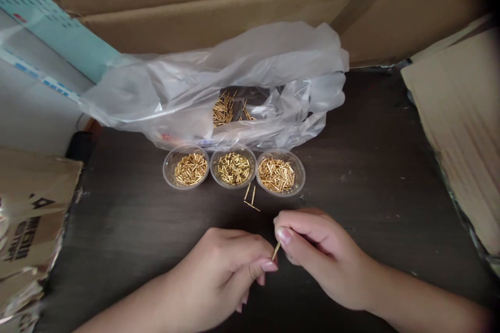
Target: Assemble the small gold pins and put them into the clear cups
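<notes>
A thin gold-coloured metal pin runs between my two hands near the front of the dark table. Its lower end is pinched by the thumb and fingers of my left hand. My right hand grips the upper end, its thumb pressed against the fingers. Beyond the hands lie three loose gold pins. Behind them, in a row, stand a left clear cup, a middle clear cup and a right clear cup, each holding many small gold parts.
A crumpled clear plastic bag behind the cups has more gold pins in it. A large cardboard box closes off the back. Cardboard pieces stand at the left and right of the dark table.
</notes>
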The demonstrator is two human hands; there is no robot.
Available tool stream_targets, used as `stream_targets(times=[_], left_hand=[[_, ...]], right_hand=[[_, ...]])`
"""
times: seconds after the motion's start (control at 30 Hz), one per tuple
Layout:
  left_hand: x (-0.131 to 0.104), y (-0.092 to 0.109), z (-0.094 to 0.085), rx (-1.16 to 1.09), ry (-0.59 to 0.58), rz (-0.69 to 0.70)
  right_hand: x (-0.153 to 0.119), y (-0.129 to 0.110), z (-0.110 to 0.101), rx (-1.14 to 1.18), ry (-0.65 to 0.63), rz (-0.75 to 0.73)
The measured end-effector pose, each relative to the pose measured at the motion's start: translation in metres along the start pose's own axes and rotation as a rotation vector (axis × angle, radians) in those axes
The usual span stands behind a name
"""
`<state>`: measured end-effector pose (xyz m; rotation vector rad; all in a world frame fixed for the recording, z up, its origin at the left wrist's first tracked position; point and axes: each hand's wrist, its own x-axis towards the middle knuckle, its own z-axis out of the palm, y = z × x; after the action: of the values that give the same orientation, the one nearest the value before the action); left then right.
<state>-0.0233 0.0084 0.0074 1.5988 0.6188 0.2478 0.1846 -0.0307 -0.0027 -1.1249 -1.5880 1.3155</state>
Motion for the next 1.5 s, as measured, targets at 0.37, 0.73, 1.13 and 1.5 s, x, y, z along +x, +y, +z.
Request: stream_targets(times=[0.37, 0.73, 1.13, 1.5], left_hand=[[0.003, 0.010, -0.007, -0.186, 0.094, -0.067], [0.008, 0.012, -0.005, -0.009, 0.113, 0.023], [0.008, 0.009, -0.006, 0.020, 0.104, 0.025], [0.007, 0.008, -0.005, 0.043, 0.128, 0.062]], right_hand=[[-0.006, 0.003, 0.007, -0.020, -0.042, -0.147], [-0.012, 0.003, 0.020, -0.371, -0.032, -0.352], [-0.008, 0.004, 0.015, -0.265, -0.084, -0.304], [-0.007, 0.005, 0.013, -0.166, -0.124, -0.271]])
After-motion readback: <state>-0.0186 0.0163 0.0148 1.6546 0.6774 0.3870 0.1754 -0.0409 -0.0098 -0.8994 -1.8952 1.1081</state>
